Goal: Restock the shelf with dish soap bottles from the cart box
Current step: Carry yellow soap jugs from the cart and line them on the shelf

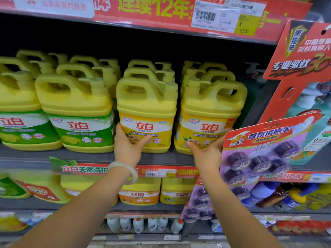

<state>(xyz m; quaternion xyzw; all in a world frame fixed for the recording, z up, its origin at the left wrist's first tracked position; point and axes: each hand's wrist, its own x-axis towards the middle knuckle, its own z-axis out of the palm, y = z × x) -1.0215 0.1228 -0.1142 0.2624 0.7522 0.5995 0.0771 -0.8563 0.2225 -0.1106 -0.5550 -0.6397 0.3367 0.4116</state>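
- Supermarket shelving fills the view, with a grey shelf (89,156) at chest height carrying rows of dish soap jugs.
- Nearest, the left hand (128,147) (pale bangle (125,171) on its wrist) cups the lower left of a yellow-label bottle (146,115), thumb across the label.
- Right hand (206,151) lies spread against the neighbouring yellow-label jug (209,119), fingers fairly straight.
- Both jugs are yellow with moulded handles and pump tops, standing upright at the shelf front.
- Green-label jugs (78,113) stand left; more rows queue behind.
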